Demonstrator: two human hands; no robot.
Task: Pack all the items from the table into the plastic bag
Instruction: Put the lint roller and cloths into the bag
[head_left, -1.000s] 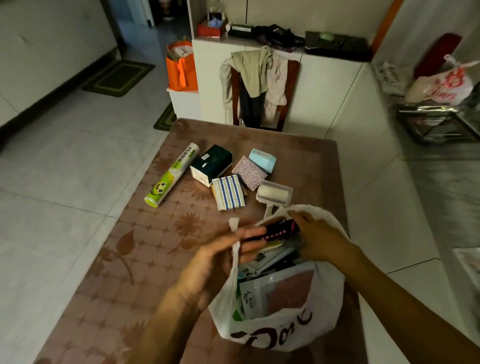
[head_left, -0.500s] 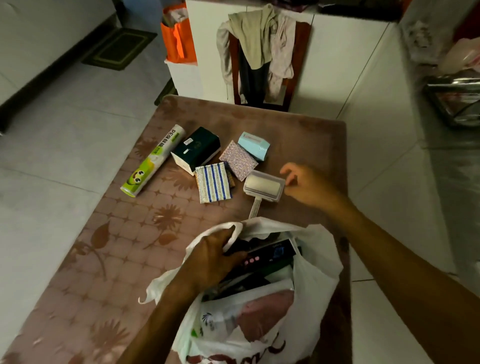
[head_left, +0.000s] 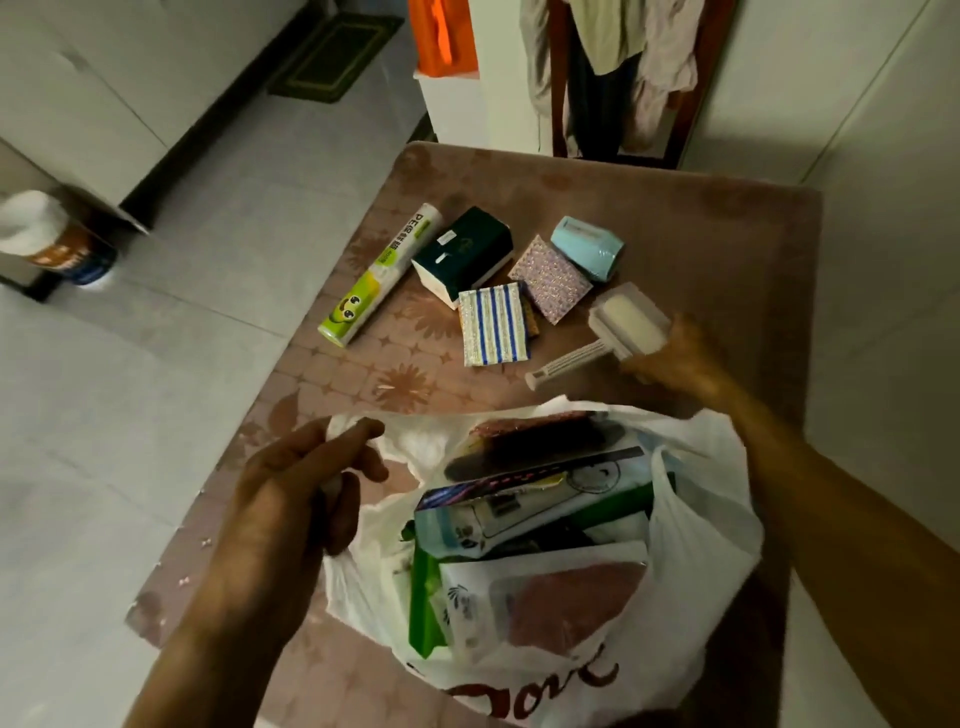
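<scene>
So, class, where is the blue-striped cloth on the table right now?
In the head view, the blue-striped cloth lies mid-table, just in front of the dark green box, left of the lint roller.

Brown patterned table, wrap roll, green box, sponges, lint roller, plastic bag

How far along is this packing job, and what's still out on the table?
Mostly done: the plastic bag already bulges with boxes and packets. In hand: the left hand holds the bag's edge open while the right hand grips the lint roller. Left: the green roll, dark box, striped cloth, patterned pad and pale blue pack.
</scene>
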